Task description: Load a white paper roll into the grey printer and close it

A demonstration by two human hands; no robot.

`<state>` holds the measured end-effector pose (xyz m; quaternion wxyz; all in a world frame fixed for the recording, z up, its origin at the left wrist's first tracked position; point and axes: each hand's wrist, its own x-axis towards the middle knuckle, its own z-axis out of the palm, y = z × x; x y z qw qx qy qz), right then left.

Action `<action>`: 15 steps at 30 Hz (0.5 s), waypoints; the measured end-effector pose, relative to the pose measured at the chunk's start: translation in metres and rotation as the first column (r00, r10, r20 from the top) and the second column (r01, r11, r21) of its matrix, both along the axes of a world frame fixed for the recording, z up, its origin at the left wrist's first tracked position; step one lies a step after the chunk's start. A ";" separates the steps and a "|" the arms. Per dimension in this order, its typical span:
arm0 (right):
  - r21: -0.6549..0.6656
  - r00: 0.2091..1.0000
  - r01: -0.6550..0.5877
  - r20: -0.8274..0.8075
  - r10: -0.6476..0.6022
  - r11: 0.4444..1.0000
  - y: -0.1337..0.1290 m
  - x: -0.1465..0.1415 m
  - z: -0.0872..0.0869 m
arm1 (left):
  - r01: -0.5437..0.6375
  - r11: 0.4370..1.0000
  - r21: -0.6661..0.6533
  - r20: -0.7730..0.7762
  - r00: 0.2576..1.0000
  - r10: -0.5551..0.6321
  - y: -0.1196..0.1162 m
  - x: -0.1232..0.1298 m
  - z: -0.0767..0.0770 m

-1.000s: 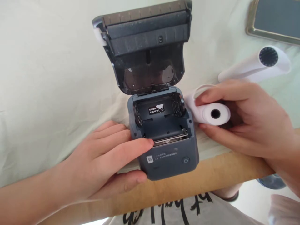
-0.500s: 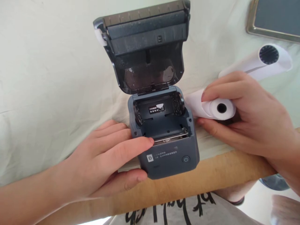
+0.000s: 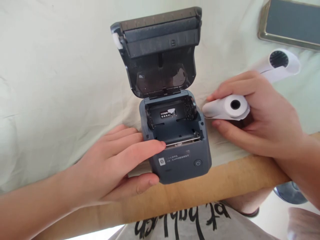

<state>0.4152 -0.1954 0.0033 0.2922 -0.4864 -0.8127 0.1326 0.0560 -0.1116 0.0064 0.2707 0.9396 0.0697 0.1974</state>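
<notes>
A dark blue label printer [image 3: 180, 166] sits near the table's front edge, its black lid [image 3: 160, 53] swung up and back. Inside, the roll bay holds no roll between its two round side holders. My left hand [image 3: 120, 160] lies against the printer's left side, the index fingertip on the front rim and the thumb at the lower corner; its grip is steadying, fingers curved around the body. To the right of the printer, my right hand [image 3: 262, 110] grips a small white paper roll [image 3: 225, 107] with a black core between thumb and fingers.
A second white paper roll [image 3: 282, 70] with a wide dark core lies beyond my right hand. At the top right is a dark flat device [image 3: 292, 21] with a metallic rim. A pale cloth [image 3: 62, 66] covers the table, and the wooden edge [image 3: 225, 183] runs along the front.
The small paper roll has turned in my right hand, and its loose paper end now shows underneath. My left hand stays on the printer. The view has shifted slightly.
</notes>
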 end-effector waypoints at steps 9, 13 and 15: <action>0.045 0.998 -0.034 -0.051 0.037 0.998 0.003 0.014 -0.008 | 0.000 1.000 0.008 0.028 1.000 0.000 0.002 0.002 -0.001; 0.059 0.999 0.002 0.037 -0.004 0.998 0.007 0.022 -0.008 | -0.054 0.999 -0.002 0.005 0.999 0.054 0.000 0.000 0.000; 0.032 0.998 0.042 0.037 -0.043 0.999 0.008 0.027 -0.011 | -0.054 0.998 -0.016 -0.004 0.999 0.054 -0.002 -0.001 -0.001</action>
